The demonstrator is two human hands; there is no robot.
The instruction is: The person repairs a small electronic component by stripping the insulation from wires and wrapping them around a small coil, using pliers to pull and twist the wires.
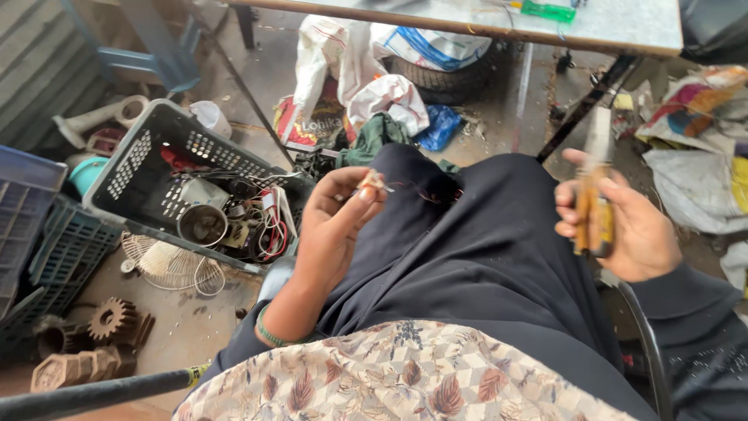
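Observation:
My left hand [336,220] is raised over my lap, its fingertips pinched on a small pale part with thin wire ends [372,182]. A fine dark wire trails from it toward my knee. My right hand [623,226] is closed around the orange-yellow handles of a pair of pliers [595,187], whose metal jaws point up and away. The two hands are apart, with my dark-trousered lap [483,257] between them.
A grey plastic crate [140,168] of wires, a metal cup and scrap parts stands on the floor at left, beside blue crates [35,234], a wire fan guard [167,265] and rusty gears [113,320]. Bags, cloth and a tyre lie under a table [608,27] ahead.

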